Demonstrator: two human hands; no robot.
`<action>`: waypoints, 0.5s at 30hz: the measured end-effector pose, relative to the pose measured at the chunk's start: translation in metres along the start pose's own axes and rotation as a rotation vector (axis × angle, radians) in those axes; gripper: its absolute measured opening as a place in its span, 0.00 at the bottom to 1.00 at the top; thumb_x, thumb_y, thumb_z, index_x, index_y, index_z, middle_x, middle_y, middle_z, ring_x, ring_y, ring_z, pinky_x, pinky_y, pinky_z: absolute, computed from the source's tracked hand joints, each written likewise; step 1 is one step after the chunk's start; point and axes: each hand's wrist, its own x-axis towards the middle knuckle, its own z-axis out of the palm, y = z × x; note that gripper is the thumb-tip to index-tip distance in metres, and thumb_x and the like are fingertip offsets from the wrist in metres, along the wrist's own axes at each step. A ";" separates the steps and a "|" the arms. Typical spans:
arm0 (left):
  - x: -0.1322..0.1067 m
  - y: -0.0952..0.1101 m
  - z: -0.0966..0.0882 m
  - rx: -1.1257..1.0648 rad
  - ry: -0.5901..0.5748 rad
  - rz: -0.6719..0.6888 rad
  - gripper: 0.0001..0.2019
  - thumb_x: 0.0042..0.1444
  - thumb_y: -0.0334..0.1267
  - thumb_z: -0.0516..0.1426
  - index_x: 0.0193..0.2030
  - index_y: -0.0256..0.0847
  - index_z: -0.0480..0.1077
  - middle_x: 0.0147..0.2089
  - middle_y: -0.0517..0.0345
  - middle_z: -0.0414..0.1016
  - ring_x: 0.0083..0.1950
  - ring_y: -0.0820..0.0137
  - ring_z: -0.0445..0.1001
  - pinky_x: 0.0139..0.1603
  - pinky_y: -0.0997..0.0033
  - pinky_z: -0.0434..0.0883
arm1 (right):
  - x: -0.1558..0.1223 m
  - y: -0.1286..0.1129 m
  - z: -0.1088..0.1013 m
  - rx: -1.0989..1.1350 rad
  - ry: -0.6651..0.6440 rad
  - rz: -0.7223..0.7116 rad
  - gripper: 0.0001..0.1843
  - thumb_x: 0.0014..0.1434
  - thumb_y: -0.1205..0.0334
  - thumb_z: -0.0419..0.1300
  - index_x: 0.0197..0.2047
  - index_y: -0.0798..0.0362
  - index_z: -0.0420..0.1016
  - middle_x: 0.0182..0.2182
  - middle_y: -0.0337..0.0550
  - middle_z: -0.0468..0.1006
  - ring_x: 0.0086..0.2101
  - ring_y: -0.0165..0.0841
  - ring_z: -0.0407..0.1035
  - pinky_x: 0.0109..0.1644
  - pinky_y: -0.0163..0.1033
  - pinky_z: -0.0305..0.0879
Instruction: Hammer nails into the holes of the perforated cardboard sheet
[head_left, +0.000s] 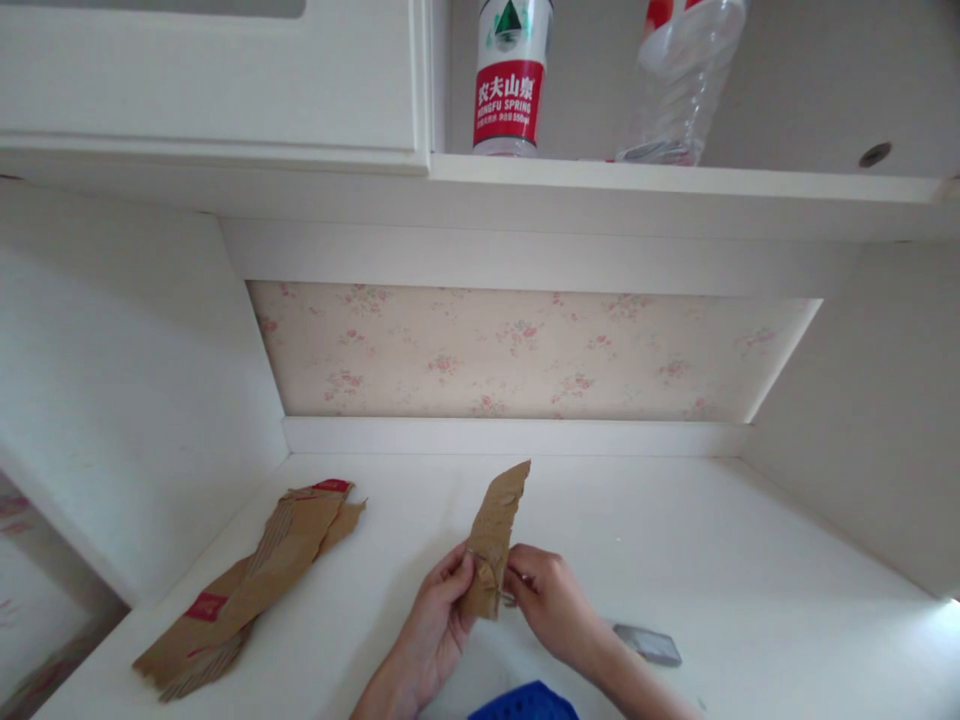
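Observation:
Over the white desk, a narrow torn piece of brown cardboard (495, 520) stands nearly upright, leaning right at its top. My left hand (442, 610) grips its lower left side, the thumb lying on the front face. At the lower right edge, my right hand (551, 600) has its fingers pinched together. Something small and thin, perhaps a wire or strand, shows beside those fingertips and across the cardboard; its kind is too small to make out. Below both hands, a blue perforated thing (525, 703) is cut off by the frame edge.
Torn, crumpled cardboard strips (255, 590) with red print lie on the desk (360, 540) at left. A small grey flat object (649, 645) rests near my right forearm. Overhead, a shelf (675, 183) holds a labelled water bottle (510, 90) and a tilted clear bottle (679, 90).

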 end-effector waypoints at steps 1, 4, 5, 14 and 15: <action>0.000 0.000 -0.001 -0.013 0.015 0.001 0.06 0.56 0.25 0.63 0.41 0.30 0.78 0.35 0.49 0.82 0.32 0.70 0.81 0.35 0.77 0.79 | 0.000 0.000 -0.001 -0.052 -0.003 -0.013 0.15 0.64 0.67 0.52 0.30 0.51 0.77 0.30 0.40 0.79 0.33 0.31 0.73 0.37 0.34 0.64; -0.001 0.005 -0.007 -0.067 0.063 0.014 0.07 0.59 0.21 0.58 0.40 0.29 0.77 0.34 0.48 0.82 0.32 0.71 0.81 0.35 0.78 0.79 | -0.004 0.005 -0.006 -0.205 -0.018 -0.019 0.15 0.66 0.65 0.52 0.31 0.51 0.78 0.30 0.39 0.80 0.34 0.32 0.74 0.39 0.37 0.65; -0.001 0.009 -0.009 -0.090 0.081 0.023 0.09 0.60 0.20 0.56 0.41 0.29 0.77 0.35 0.49 0.82 0.32 0.73 0.81 0.35 0.80 0.79 | -0.006 0.008 -0.008 -0.254 -0.017 -0.005 0.15 0.66 0.65 0.52 0.31 0.51 0.78 0.30 0.38 0.80 0.34 0.32 0.74 0.38 0.38 0.65; -0.022 0.036 -0.009 -0.247 0.086 0.118 0.20 0.61 0.19 0.48 0.52 0.42 0.72 0.35 0.53 0.75 0.26 0.77 0.74 0.26 0.79 0.73 | -0.019 0.043 -0.060 -0.575 0.010 0.158 0.13 0.66 0.62 0.56 0.30 0.54 0.76 0.34 0.37 0.81 0.34 0.30 0.75 0.39 0.41 0.72; -0.028 0.036 -0.005 -0.271 0.062 0.098 0.18 0.60 0.19 0.48 0.49 0.39 0.73 0.34 0.53 0.73 0.25 0.77 0.71 0.25 0.79 0.71 | -0.019 0.046 -0.063 -0.594 -0.001 0.168 0.12 0.66 0.62 0.57 0.30 0.54 0.75 0.34 0.37 0.81 0.33 0.30 0.75 0.39 0.41 0.72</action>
